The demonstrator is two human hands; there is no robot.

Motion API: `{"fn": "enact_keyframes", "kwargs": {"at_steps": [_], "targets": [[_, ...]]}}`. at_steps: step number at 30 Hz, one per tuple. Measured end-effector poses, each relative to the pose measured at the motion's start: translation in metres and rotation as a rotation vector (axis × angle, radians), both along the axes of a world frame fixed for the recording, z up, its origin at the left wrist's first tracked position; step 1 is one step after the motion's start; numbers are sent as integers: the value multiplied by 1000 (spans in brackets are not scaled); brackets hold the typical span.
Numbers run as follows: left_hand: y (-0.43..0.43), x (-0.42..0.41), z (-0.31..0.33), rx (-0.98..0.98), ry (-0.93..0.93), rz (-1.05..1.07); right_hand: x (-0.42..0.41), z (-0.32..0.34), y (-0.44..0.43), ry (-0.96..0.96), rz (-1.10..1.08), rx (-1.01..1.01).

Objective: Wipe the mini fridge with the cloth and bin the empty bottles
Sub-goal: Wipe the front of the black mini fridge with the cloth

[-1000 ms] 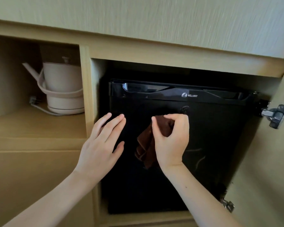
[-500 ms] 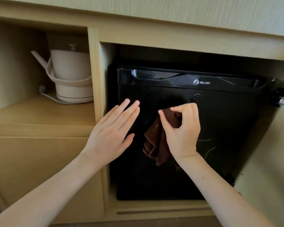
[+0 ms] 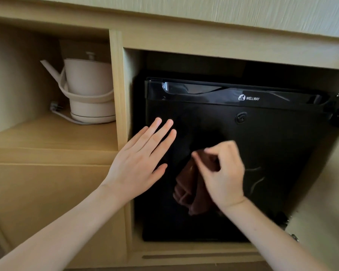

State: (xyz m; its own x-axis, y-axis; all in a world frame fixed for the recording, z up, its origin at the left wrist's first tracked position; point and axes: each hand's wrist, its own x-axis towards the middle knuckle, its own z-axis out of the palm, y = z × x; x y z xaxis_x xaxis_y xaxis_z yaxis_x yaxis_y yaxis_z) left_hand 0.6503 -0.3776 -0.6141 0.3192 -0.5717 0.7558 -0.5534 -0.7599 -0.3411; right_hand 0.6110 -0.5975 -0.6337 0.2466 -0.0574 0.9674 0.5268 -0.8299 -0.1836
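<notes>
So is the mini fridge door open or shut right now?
Shut: the mini fridge door sits flush across its front, no interior showing.

We read hotel-room minibar unit: pale wood built-in cabinet [image 3: 114,20], black mini fridge [image 3: 272,153] marked WELLWAY tucked in own niche behind hinged cabinet door [image 3: 325,202], cream electric kettle [image 3: 88,90] on base in open cubby alongside.

The black mini fridge [image 3: 272,153] sits shut inside the cupboard, and a brown cloth [image 3: 190,190] hangs down its door.
</notes>
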Motion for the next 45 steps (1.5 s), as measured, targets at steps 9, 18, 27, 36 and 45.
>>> {"fn": "enact_keyframes", "kwargs": {"at_steps": [9, 18, 27, 36, 45], "targets": [[-2, 2, -1, 1, -14, -2, 9, -39, 22, -6, 66, -98], [-2, -1, 0, -14, -14, -7, -1, -24, 3, 64, 35, -41], [-4, -2, -1, -7, -8, -6, 13, -33, 8, -28, 93, -164], [-17, -1, 3, 92, 0, -62, 3, -15, -19, 28, 68, -143], [-20, 6, 2, 94, 18, -119, 10, -21, -19, -64, 46, -156]]}}
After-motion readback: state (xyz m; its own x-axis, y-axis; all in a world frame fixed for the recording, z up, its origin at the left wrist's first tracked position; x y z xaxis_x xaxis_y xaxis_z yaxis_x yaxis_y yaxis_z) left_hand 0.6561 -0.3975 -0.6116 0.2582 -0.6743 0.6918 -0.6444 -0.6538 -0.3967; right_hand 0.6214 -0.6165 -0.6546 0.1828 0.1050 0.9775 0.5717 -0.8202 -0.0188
